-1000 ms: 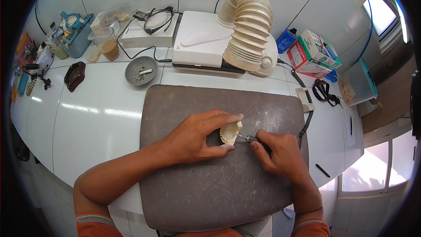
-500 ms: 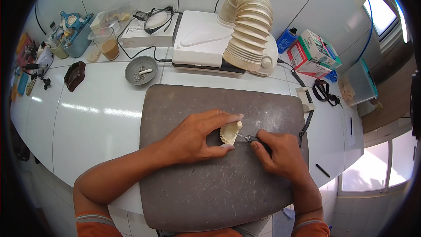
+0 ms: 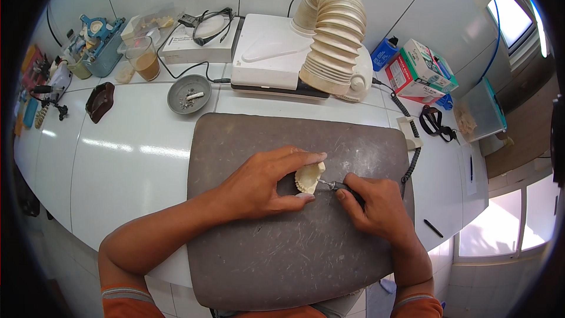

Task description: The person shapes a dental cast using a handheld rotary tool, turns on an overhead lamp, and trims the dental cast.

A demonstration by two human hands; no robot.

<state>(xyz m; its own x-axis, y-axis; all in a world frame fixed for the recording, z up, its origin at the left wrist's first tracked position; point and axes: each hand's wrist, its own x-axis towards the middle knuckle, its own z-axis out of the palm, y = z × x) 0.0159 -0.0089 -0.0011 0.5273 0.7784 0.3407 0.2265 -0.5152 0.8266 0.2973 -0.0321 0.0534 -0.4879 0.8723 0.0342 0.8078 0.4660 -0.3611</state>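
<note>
A cream-coloured dental cast (image 3: 308, 178) with a row of teeth along its left and lower rim is pinched in my left hand (image 3: 265, 182), fingers above it and thumb below. My right hand (image 3: 374, 203) grips a dark rotary handpiece (image 3: 343, 187), whose thin metal bit points left and meets the right edge of the cast. Whether the tip touches or sits just short of it is too small to tell. Both hands are over a scratched brown mat (image 3: 253, 271), with pale dust to the right of the cast.
Behind the mat stands a white machine (image 3: 265, 41) with a ribbed hose (image 3: 338, 29). A grey ashtray (image 3: 189, 95) and a cup of brown drink (image 3: 145, 62) are at the back left. A coiled cord (image 3: 415, 162) runs down the right side, near glove boxes (image 3: 421, 70) and a black pen (image 3: 433, 228).
</note>
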